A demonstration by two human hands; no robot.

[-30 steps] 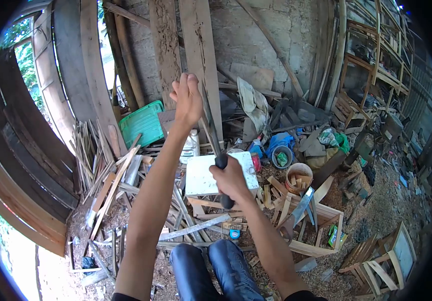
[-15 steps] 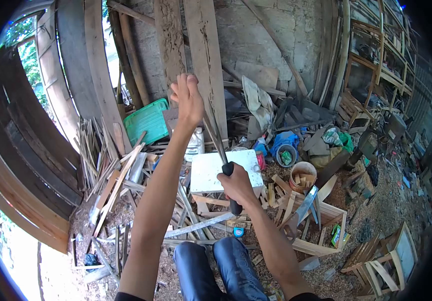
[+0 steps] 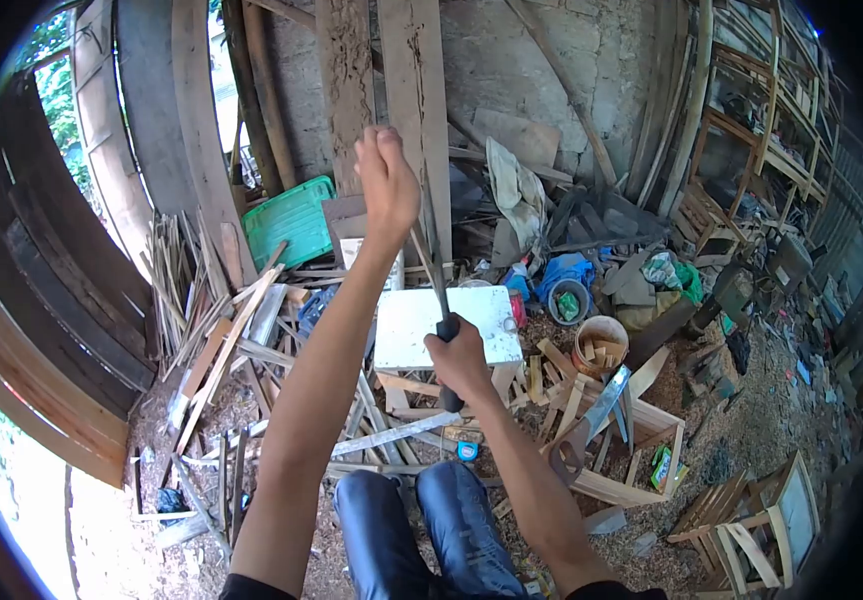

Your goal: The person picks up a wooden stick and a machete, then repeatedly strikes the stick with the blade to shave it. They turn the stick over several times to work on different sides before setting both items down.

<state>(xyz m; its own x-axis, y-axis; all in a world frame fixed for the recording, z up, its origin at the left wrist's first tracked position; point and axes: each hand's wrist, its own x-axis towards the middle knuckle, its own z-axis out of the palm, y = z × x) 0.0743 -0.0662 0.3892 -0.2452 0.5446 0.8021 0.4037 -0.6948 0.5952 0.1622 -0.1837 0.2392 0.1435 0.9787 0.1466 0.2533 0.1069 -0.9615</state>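
Note:
My right hand point(image 3: 461, 362) is wrapped round the black handle of a long machete-like blade point(image 3: 441, 275), above the near edge of a white-topped bench point(image 3: 406, 345). The dark narrow blade points up and away from me. My left hand point(image 3: 388, 195) is raised beside the blade's far part, its fingers curled. A thin pale strip point(image 3: 419, 246) shows just below that hand, along the blade. The palm is turned from view, so what the left hand grips is hidden.
Beyond the bench lies a green plastic crate point(image 3: 289, 225). Wood offcuts point(image 3: 226, 370) litter the floor on the left. At right stand a bucket of wood pieces point(image 3: 601, 345) and a wooden frame point(image 3: 641, 485) with a handsaw point(image 3: 591, 420) across it. A blue tape measure point(image 3: 466, 451) lies near my knees.
My left hand has risen slightly, with its fingers more curled. The blade in my right hand stands more upright. The whole view has shifted a little.

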